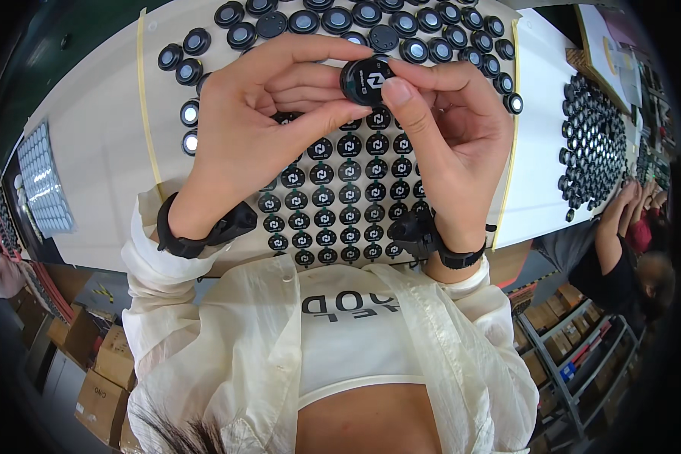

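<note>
Both hands hold up one small black disc (362, 82) with a white emblem on its face, above the white table. My left hand (242, 106) grips its left edge between thumb and fingertips. On the opposite edge, the thumb and index finger of my right hand (458, 125) pinch it, the thumb lying partly over the face. Under the hands, black discs with the same emblem (323, 197) lie in neat rows, some hidden by my hands and wrists. Beyond them are many loose black round pieces with silvery centres (366, 13), and a few show a plain dark side.
Yellow tape lines (148, 106) run along both sides of the table. A clear-wrapped pack of pale round pieces (45, 178) lies at the left. More black pieces crowd the right-hand table (594, 147), where a co-worker's arm (611, 216) reaches in. Cardboard boxes (102, 401) stand at lower left.
</note>
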Action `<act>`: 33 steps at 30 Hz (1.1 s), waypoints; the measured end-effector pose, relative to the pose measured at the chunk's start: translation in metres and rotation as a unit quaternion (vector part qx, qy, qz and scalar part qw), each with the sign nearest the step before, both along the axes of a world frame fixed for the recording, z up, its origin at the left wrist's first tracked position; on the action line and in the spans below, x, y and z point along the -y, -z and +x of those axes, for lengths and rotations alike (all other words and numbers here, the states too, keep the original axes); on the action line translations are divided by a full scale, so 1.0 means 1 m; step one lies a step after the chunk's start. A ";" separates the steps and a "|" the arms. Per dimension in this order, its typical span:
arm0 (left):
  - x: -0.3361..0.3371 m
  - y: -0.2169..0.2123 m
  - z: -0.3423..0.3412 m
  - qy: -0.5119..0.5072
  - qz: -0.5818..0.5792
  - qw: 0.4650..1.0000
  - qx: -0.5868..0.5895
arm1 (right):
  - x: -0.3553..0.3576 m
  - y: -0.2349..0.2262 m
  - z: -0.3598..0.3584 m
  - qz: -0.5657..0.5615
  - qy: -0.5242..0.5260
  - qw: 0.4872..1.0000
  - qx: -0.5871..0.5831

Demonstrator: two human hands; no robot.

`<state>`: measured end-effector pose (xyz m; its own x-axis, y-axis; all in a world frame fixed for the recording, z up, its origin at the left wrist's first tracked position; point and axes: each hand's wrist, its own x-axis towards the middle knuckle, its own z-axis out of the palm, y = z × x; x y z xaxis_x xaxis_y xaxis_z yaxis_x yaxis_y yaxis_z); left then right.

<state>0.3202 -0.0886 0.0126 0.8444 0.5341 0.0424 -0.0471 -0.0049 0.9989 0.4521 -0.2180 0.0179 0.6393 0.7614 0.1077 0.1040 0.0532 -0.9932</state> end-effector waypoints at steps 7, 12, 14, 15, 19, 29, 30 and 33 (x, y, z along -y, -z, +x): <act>0.004 0.002 0.001 -0.021 0.039 0.999 0.001 | -0.002 0.001 -0.003 -0.001 0.017 0.999 0.042; 0.007 0.003 0.001 -0.047 0.071 0.996 0.012 | -0.003 0.003 -0.004 -0.003 0.024 0.998 0.053; 0.008 0.002 0.000 -0.052 0.094 0.994 0.008 | -0.002 0.004 -0.004 -0.016 0.027 0.997 0.065; 0.009 0.001 0.000 -0.054 0.104 0.993 0.001 | -0.002 0.005 -0.004 -0.020 0.029 0.997 0.068; 0.006 0.004 0.001 -0.048 0.107 0.993 -0.004 | -0.004 0.010 -0.005 -0.012 0.037 0.991 0.130; -0.062 -0.003 0.018 -0.005 0.184 0.983 -0.025 | -0.011 0.015 -0.006 0.002 0.011 0.998 0.067; -0.084 -0.011 0.021 -0.020 0.256 0.965 -0.056 | -0.009 0.015 -0.003 0.003 0.011 0.998 0.067; -0.146 -0.026 0.020 -0.087 0.433 0.885 -0.146 | -0.008 0.013 0.004 -0.037 -0.018 0.993 0.109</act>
